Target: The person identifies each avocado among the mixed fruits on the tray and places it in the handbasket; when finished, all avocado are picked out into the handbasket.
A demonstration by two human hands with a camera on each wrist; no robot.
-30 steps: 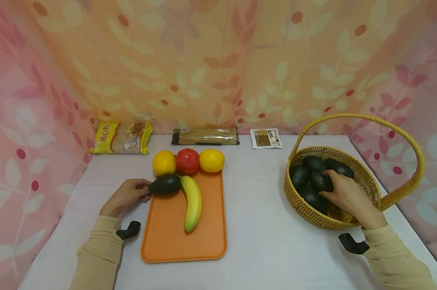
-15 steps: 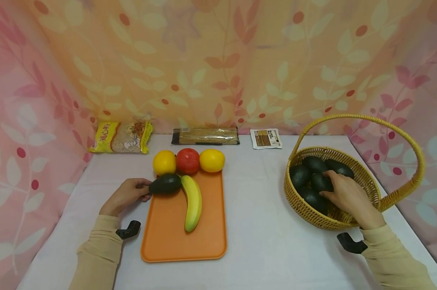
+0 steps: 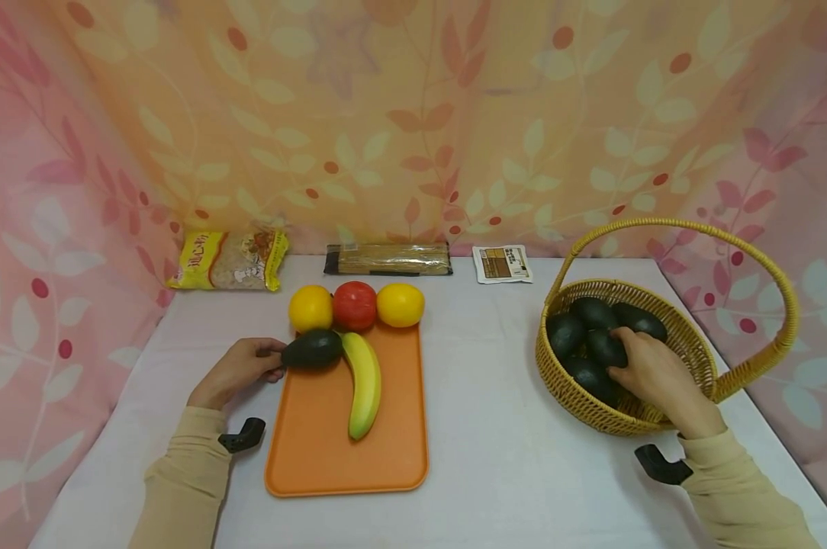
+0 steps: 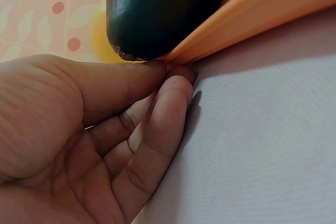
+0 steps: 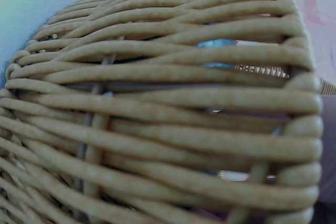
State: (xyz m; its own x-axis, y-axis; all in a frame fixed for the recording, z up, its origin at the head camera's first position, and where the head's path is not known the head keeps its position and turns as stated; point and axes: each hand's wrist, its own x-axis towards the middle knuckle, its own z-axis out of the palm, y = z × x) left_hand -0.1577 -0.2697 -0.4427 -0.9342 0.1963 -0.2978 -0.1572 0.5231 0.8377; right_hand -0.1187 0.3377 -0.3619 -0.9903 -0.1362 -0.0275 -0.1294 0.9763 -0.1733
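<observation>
In the left wrist view my left hand (image 4: 115, 114) pinches the left rim of the orange tray (image 3: 348, 473) between thumb and fingers. Just above the thumb is the end of a dark green avocado (image 3: 313, 349) lying on the tray. A banana (image 3: 363, 385) lies beside it, below a row of an orange (image 3: 310, 308), a red pomegranate-like fruit (image 3: 355, 305) and a lemon (image 3: 400, 305). Inside the wicker basket (image 3: 571, 404), my right hand (image 3: 654, 370) grips an avocado (image 3: 604, 349), with several more avocados around it. Basket weave (image 5: 168, 98) hides that hand in the right wrist view.
Along the back stand a yellow food bag (image 3: 228, 261), a flat pack of thin sticks or noodles (image 3: 389, 259) and a small white packet (image 3: 502, 264). The basket's tall handle (image 3: 770, 263) arches over the right arm. Floral curtains surround the white table (image 3: 482, 427).
The basket and right hand appear very slightly shifted left, along with a small change of camera view. Both hands keep their hold, and the fruit stays in place.
</observation>
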